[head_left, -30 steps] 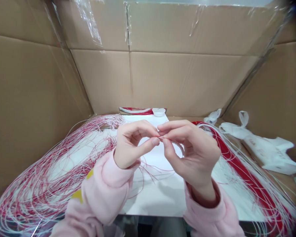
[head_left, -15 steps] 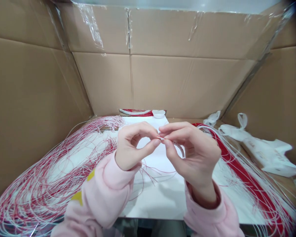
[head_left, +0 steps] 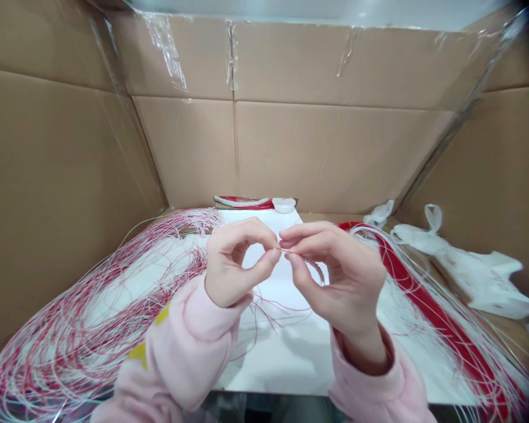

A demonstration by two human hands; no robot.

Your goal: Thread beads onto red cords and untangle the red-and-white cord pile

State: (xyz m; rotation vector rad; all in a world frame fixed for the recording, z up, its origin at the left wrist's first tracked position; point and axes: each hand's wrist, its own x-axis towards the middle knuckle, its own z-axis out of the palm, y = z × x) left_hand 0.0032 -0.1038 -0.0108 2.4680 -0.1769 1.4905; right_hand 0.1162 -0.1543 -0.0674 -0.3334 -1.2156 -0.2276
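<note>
Thumb and forefinger of my left hand are pinched together on the end of a thin red cord. My right hand pinches the same cord a short way to the right, its fingertips close to the left ones. A small curved braided strip shows behind the right thumb, partly hidden by the hand. Both hands hover above a white board, where several loose red cord ends lie.
A large bundle of red and white cords spreads at the left. More white cords lie with a red bundle at the right. White plastic bags sit at the far right. Cardboard walls enclose the back and sides.
Both hands have shifted slightly left. The cord between the fingertips showed white before and shows red now.
</note>
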